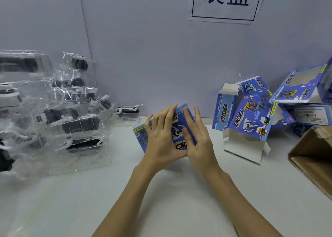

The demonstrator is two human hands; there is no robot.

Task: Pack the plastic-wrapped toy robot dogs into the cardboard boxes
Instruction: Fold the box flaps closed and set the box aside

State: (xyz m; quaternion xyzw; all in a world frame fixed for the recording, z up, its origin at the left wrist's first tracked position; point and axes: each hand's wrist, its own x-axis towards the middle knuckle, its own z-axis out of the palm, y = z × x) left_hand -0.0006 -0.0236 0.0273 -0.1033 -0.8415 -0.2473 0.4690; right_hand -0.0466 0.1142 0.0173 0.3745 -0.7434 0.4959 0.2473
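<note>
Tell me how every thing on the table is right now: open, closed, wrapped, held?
Blue box: held between both hands, off the table.
Left hand: fingers straight, pressing the box.
Right hand: fingers straight, pressing the box.
Toy dogs: wrapped in clear plastic, piled up.
Single wrapped dog: lying alone by the wall.
Empty boxes: heaped, some flaps open.
Brown carton: open.

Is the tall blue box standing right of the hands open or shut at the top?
Open. The box stands upright with its white top flaps raised.
</note>
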